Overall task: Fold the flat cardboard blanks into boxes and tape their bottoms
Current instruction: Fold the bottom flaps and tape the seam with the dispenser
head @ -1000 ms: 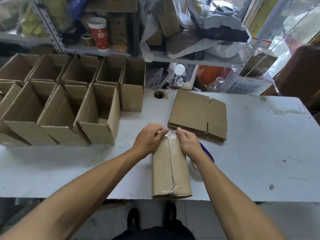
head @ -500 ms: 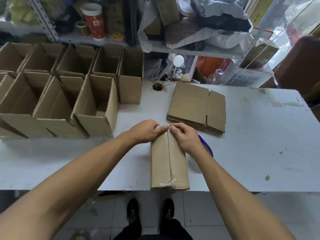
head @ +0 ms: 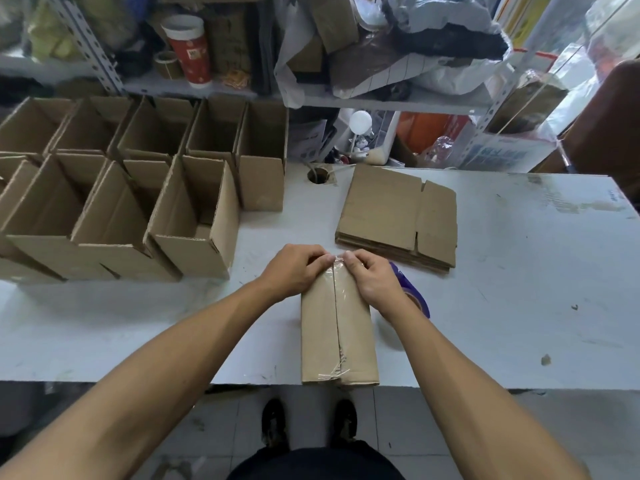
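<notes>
A box (head: 337, 336) is lying bottom-up at the near edge of the table (head: 519, 289), and the far end of its tape strip (head: 341, 299) is being pressed over the edge by the curled fingers of the left hand (head: 294, 273) and the right hand (head: 372, 280) — both are pinching tape against cardboard. For a sound seal, the tape should probably be rubbed down firmly along the seam and round the corner, so no bubbles or lifted ends are left. Seven or so finished boxes (head: 194, 220) are being kept at the left — more may be cut off — beside one stack of blanks (head: 398, 216) and one tape roll (head: 414, 296).
</notes>
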